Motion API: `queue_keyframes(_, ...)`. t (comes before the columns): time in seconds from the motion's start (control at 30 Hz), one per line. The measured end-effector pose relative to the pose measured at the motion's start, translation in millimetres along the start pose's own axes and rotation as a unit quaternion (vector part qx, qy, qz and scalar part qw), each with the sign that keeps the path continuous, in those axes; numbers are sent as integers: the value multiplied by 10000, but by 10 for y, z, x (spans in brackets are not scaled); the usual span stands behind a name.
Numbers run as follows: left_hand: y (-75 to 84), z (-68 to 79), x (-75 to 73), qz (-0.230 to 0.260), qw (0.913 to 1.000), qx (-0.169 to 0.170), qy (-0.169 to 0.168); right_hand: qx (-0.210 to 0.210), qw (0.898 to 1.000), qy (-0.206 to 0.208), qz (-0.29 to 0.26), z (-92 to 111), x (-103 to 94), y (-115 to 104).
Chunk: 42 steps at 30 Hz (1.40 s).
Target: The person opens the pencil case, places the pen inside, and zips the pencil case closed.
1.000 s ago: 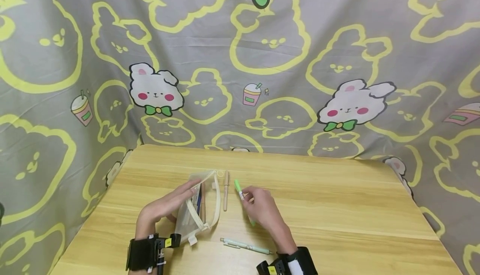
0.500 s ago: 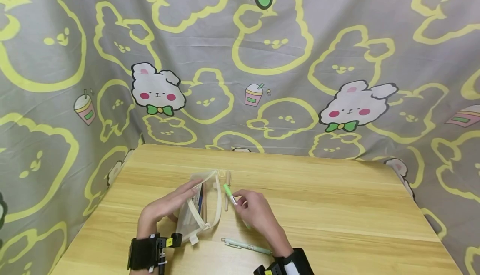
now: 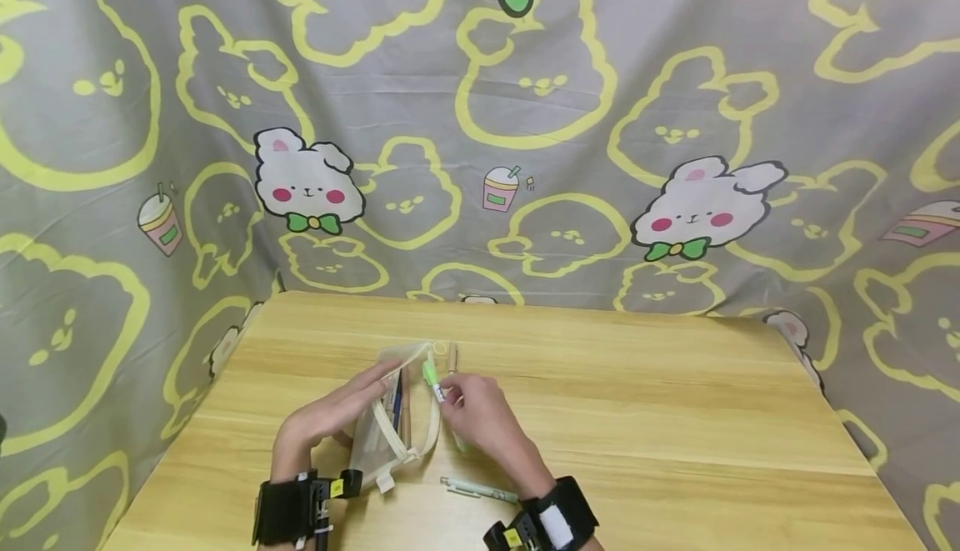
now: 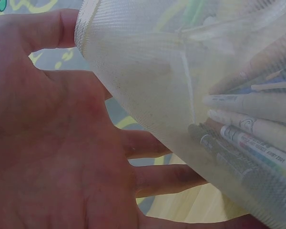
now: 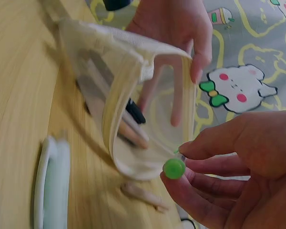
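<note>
My left hand point(image 3: 341, 409) lies along the left side of a cream mesh pencil case point(image 3: 367, 443), fingers extended and spread against the mesh in the left wrist view. The case's zipped mouth gapes toward the right, and several pens point(image 4: 252, 107) lie inside. Between thumb and fingers, my right hand point(image 3: 480, 413) pinches a green-capped marker point(image 3: 431, 370) with a white label. Its light green cap overlaps the case's mouth in the head view; in the right wrist view its round green end point(image 5: 174, 168) faces the camera near the rim.
A beige pen point(image 3: 453, 358) lies on the wood-grain table point(image 3: 675, 426) right of the case, partly behind my right hand. A mint-green click pen point(image 3: 476, 488) lies nearer me. A patterned grey curtain point(image 3: 420, 101) hangs behind the table.
My right hand has carried the marker leftward, from the table right of the beige pen to the mouth of the pencil case. The left hand and case have stayed in place.
</note>
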<state>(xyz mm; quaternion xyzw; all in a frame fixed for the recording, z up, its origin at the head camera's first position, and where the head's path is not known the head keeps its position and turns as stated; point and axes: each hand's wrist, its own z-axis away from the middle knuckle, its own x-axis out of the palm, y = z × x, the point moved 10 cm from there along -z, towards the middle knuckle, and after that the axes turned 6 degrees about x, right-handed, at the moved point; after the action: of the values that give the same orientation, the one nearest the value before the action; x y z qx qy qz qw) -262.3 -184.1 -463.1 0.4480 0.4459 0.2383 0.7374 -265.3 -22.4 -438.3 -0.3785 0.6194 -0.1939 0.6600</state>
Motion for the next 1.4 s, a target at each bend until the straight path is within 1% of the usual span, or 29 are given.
queue_keyframes(0.23, -8, 3, -3, 41, 10000, -74, 22, 189, 9992, -297, -199, -130, 198, -116)
queue_keyframes(0.33, 16, -3, -4, -24, 10000, 30, -8, 208, 9986, -359, -314, -165, 258, -154)
queue_keyframes(0.43, 36, -3, -1, -74, 9999, 137, -47, 206, 9968, -462, -613, -190, 324, -194)
queue_keyframes(0.57, 17, 10, 1, -13, 9999, 106, -53, 386, 9853, -869, -1417, -195, 443, -214)
queue_keyframes(0.67, 13, 13, 4, -4, 9999, 125, -62, 447, 9787, -992, -1740, -181, 458, -204)
queue_keyframes(0.77, 28, 12, 8, -22, 9997, 209, -93, 270, 9844, -874, -1505, -162, 364, -193)
queue_keyframes(0.83, 35, 9, 6, -40, 9996, 242, -101, 79, 9897, -814, -1178, -139, 279, -186)
queue_keyframes(0.93, 36, 2, -1, -78, 9997, 231, -90, -194, 9924, -918, -792, -84, 173, -185)
queue_keyframes(1.07, 31, -7, -9, -130, 9997, 190, -49, -477, 9906, -1185, -491, 13, 65, -188)
queue_keyframes(1.17, 17, -9, -12, -126, 9998, 119, -9, -633, 9907, -1202, -30, 82, -34, -185)
queue_keyframes(1.27, -1, -10, -12, -92, 10000, 38, 9, -702, 9890, -1221, 444, 153, -125, -168)
queue_keyframes(1.4, -3, -4, -5, -83, 10000, 31, -27, -652, 9826, -1514, 860, 272, -160, -111)
